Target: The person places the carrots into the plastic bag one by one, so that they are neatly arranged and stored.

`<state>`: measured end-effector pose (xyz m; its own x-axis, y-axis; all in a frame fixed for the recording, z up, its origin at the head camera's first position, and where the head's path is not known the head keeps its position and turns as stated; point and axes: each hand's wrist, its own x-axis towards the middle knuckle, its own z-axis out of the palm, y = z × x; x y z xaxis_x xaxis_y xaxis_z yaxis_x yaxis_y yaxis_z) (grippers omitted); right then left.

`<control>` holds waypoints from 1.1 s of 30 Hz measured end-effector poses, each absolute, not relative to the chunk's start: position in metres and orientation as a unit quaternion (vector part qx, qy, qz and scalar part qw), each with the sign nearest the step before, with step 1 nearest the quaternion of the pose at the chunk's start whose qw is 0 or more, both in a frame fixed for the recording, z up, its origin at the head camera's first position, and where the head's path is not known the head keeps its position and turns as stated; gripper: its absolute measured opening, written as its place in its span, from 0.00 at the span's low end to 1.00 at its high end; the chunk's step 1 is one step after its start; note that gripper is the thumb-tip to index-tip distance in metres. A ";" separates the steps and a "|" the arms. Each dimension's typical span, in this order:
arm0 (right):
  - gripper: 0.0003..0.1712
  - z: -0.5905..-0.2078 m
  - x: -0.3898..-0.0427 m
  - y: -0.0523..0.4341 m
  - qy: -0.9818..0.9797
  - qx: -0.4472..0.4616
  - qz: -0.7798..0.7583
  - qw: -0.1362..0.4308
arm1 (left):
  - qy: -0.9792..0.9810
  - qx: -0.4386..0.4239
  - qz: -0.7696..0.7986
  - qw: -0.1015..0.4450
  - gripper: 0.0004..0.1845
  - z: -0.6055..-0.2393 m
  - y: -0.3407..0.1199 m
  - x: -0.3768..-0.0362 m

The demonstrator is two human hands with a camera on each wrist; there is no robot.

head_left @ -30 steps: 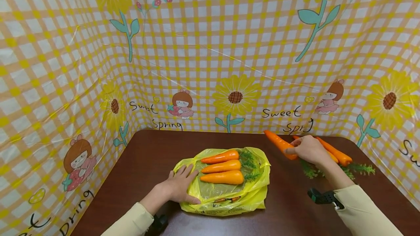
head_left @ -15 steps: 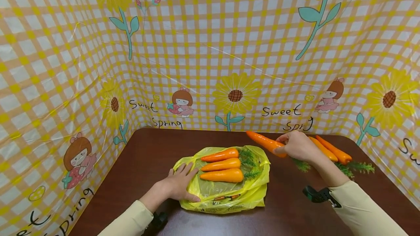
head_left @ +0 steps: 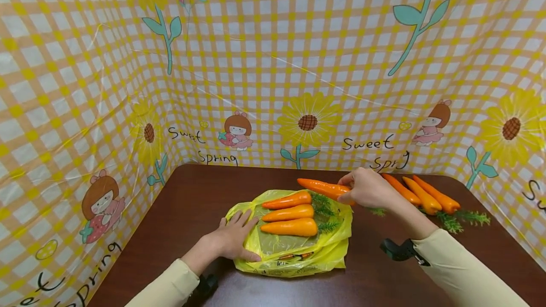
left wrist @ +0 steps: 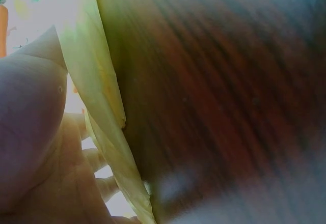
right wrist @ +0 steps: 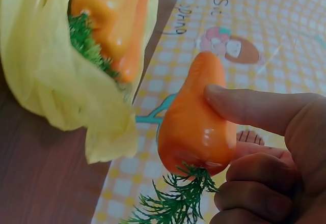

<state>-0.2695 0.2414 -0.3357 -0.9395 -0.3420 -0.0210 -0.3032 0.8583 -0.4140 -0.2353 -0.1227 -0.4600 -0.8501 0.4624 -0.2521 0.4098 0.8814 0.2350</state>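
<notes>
My right hand (head_left: 370, 188) pinches an orange carrot (head_left: 321, 186) near its thick end, above the far right edge of a yellow plastic bag (head_left: 273, 249). Its green leafy top (right wrist: 175, 201) hangs down in the right wrist view, with the thumb on one side of the root. Three carrots (head_left: 290, 228) lie side by side on the bag, tips to the left and greens to the right. With fingers spread, my left hand (head_left: 232, 238) rests on the bag's left edge. The left wrist view shows the palm (left wrist: 61, 178) beside a fold of yellow plastic (left wrist: 104, 96).
Three more carrots (head_left: 422, 195) lie together on the brown table (head_left: 384, 278) at the right, their greens toward me. A checked sheet with sunflowers (head_left: 256, 79) stands as a wall behind the table and along both sides.
My right hand has moved left with the carrot, from beside the carrots at the right to the bag's far right edge. The carrot's tip has swung further left. My left hand stays in place.
</notes>
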 end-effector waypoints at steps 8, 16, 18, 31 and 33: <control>0.25 -0.332 -0.267 0.223 0.961 -0.193 -0.191 0.054 | 0.958 0.226 0.086 0.155 0.56 -0.460 -0.122 -0.235; 0.24 -0.325 -0.263 0.205 0.958 -0.223 -0.172 0.054 | 0.958 0.226 0.079 0.155 0.56 -0.460 -0.123 -0.236; 0.24 -0.325 -0.262 0.200 0.959 -0.227 -0.164 0.053 | 0.959 0.227 0.079 0.153 0.56 -0.459 -0.122 -0.236; 0.25 -0.337 -0.260 0.175 0.961 -0.244 -0.119 0.046 | 0.958 0.228 0.081 0.151 0.56 -0.458 -0.122 -0.237; 0.25 -0.340 -0.259 0.171 0.960 -0.250 -0.115 0.049 | 0.959 0.228 0.080 0.151 0.56 -0.459 -0.123 -0.238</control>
<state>-0.2595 0.1712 -0.3396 -0.8698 -0.4921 -0.0360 -0.4697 0.8482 -0.2449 -0.2380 -0.1229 -0.4588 -0.8506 0.4607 -0.2536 0.4124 0.8836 0.2219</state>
